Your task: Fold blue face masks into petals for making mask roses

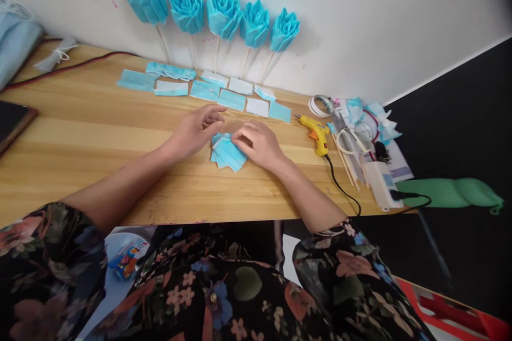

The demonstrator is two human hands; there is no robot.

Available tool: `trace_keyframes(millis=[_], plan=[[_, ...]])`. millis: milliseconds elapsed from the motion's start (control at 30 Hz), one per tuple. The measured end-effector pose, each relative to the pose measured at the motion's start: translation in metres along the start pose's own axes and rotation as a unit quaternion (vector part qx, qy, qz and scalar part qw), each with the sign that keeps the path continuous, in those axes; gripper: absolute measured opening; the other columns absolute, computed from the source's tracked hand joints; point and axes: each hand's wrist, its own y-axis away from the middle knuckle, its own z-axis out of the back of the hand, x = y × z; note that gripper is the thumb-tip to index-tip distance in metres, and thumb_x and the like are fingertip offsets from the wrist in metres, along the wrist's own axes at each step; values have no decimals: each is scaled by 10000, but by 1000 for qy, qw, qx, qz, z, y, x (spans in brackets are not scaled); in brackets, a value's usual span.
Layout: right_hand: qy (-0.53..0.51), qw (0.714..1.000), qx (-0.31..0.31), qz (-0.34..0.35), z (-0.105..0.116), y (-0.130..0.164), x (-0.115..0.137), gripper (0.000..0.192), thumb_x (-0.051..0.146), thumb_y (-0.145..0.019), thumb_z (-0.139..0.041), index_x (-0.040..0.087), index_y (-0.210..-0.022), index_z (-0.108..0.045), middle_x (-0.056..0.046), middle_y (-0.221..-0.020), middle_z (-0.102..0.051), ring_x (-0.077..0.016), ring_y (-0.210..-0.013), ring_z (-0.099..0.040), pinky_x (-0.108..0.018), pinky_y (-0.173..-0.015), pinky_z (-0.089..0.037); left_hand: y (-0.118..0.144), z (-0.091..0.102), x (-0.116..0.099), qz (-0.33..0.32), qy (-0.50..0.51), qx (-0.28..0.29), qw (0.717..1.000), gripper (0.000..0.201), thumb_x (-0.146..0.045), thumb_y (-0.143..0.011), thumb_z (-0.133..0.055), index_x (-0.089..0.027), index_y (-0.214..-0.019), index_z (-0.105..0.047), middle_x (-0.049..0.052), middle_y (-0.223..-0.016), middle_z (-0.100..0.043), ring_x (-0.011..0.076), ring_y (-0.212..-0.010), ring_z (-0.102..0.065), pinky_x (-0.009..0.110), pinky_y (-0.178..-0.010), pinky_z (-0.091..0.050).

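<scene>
On the wooden table lies a small overlapping pile of light-blue fabric rectangles (231, 154), fanned slightly. My right hand (261, 144) reaches in from the right, thumb and fingertips pinched at the pile's upper edge on a blue piece. Just left of the pile hovers my left hand (200, 129), its fingers loosely curled and apart, holding nothing. Behind my hands, more blue and white fabric rectangles (232, 99) lie in uneven rows, along with a gathered blue strip (170, 71).
Several blue fabric flowers (224, 13) on thin sticks lean against the white wall. A yellow glue gun (318, 133) with a black cord lies at right, near white-handled scissors (352, 141), a tape roll (321, 106) and a white power strip (382, 186). A dark object (14, 125) is at far left.
</scene>
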Motion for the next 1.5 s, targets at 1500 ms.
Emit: trace_keyframes(millis=[1500], plan=[[-16,994,-106,-2,3,9,21,277,289,-981,-528,291,-1243,-616,-5,-883,-707,-198,-869,-634,-406,-896,-462,6,-1,-11,5,124,31,992,480,-229,-813,-680,-184,-1279,-574,-40,-644,-605,102,-534,-538,217,-514,-397]])
